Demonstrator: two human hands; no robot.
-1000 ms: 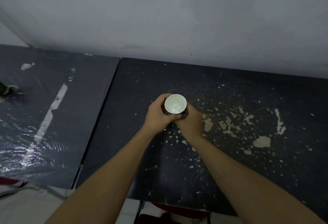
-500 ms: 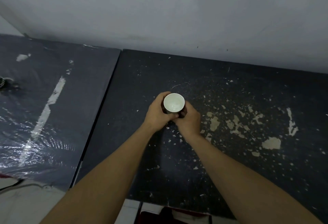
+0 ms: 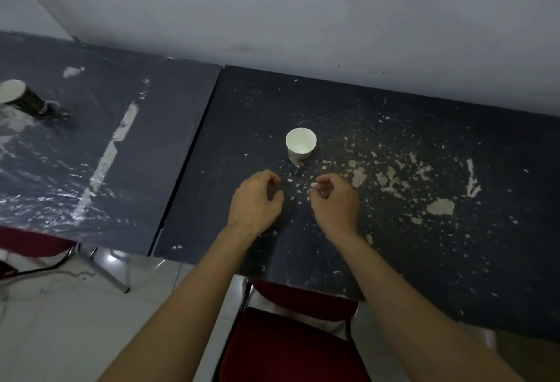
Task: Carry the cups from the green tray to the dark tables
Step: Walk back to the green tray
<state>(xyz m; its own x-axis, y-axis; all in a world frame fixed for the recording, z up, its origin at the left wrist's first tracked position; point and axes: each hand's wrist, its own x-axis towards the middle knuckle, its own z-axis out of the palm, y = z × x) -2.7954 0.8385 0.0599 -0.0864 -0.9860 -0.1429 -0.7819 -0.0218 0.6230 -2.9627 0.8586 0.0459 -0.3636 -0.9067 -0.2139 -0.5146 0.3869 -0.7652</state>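
A white paper cup (image 3: pixel 300 145) stands upright on the dark table (image 3: pixel 394 230) with peeling paint, nobody touching it. My left hand (image 3: pixel 256 203) and my right hand (image 3: pixel 335 201) hover a short way in front of the cup, on either side, fingers loosely curled and holding nothing. A second cup (image 3: pixel 21 100), dark outside and white inside, stands on the left dark table (image 3: pixel 91 154), which is covered with plastic film. No green tray is in view.
Both tables butt against a pale wall (image 3: pixel 303 12), with a narrow seam between them. A red chair (image 3: pixel 291 345) sits tucked under the near edge of the right table. Another red chair (image 3: pixel 27 245) shows at the left, over a white tiled floor.
Both hands let go of the white cup and drew back toward me. The cup now stands alone on the table. The view pulled back, bringing the chairs and left cup into sight.
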